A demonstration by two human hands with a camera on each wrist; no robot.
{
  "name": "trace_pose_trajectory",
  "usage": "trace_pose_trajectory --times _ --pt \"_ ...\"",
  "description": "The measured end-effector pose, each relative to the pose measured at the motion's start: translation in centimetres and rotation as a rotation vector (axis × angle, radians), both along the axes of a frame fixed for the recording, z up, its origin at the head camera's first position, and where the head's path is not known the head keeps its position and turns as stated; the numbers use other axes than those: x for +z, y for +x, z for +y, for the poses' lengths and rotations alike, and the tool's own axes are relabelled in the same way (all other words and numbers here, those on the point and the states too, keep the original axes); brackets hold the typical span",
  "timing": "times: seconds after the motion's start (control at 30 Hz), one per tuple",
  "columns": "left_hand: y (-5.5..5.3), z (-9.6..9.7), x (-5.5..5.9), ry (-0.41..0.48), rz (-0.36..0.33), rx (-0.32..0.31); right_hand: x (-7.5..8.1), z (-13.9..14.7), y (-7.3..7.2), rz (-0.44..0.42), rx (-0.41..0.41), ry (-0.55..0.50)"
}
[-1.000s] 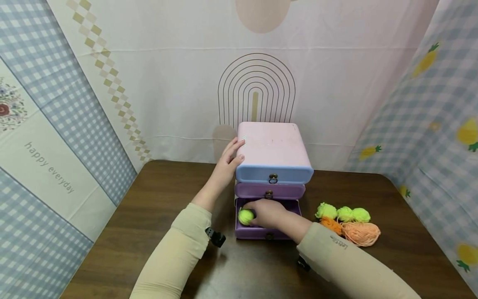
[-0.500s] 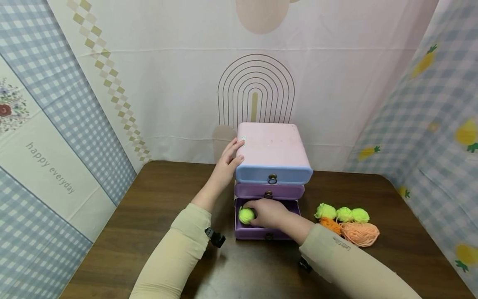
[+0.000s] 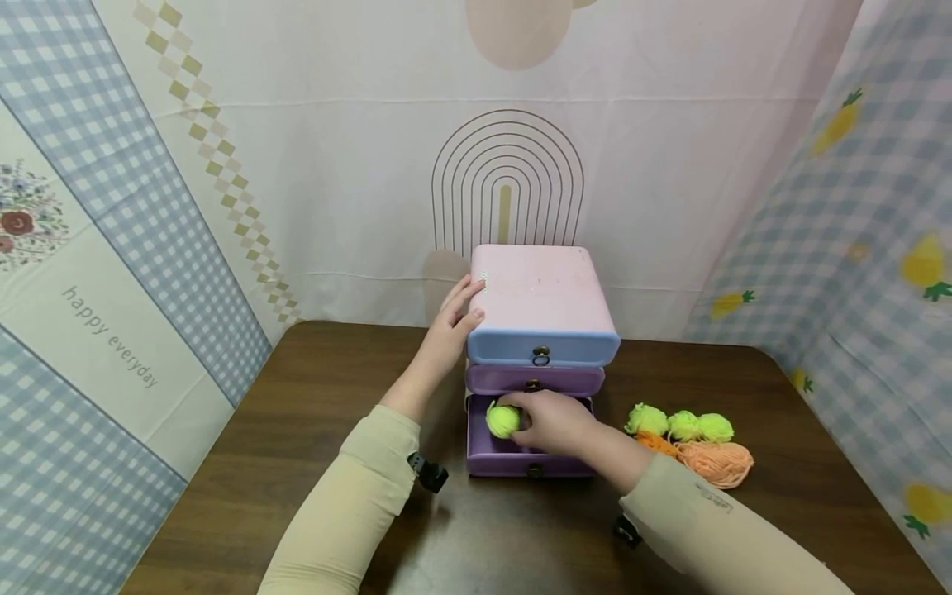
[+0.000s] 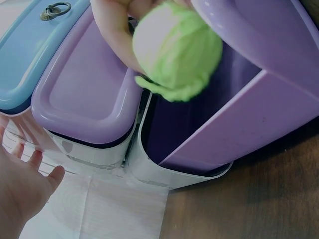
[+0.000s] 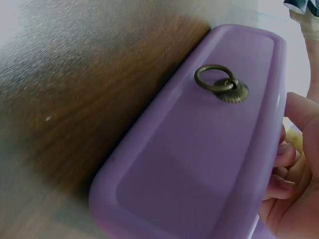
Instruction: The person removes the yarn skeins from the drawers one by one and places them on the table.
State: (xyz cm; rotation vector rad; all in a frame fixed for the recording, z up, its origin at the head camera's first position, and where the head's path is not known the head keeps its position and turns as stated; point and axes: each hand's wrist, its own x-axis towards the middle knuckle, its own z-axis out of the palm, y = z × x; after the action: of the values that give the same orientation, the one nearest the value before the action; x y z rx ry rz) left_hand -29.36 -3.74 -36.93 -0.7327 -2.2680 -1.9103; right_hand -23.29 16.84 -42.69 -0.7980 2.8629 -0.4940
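A yellow-green yarn ball is pinched by my right hand above the pulled-out bottom drawer of a small chest. In the left wrist view the yarn ball hangs over the dark inside of that drawer, a loose strand at its lower side. My left hand rests with its fingers against the left side of the chest's pink top. From the right wrist, the drawer's purple front with its ring pull fills the view, and the right hand is partly hidden behind it.
Right of the chest lie several yellow-green yarn balls, an orange one and a peach skein on the brown table. Above the bottom drawer are a purple drawer and a blue drawer. Cloth hangs behind.
My right hand has lifted the yarn ball slightly and shifted it right, away from the drawer's left corner. The left hand stays on the chest.
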Motion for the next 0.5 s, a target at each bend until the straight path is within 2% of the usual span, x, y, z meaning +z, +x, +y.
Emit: trace_pose_trajectory --times 0.17,0.5 --pt "0.1 -0.1 0.0 0.0 0.001 -0.005 0.5 0.9 0.4 0.012 -0.011 -0.04" --pt "0.0 0.0 0.0 -0.004 -0.001 -0.009 1.2 3.3 1.5 0.085 0.028 -0.109"
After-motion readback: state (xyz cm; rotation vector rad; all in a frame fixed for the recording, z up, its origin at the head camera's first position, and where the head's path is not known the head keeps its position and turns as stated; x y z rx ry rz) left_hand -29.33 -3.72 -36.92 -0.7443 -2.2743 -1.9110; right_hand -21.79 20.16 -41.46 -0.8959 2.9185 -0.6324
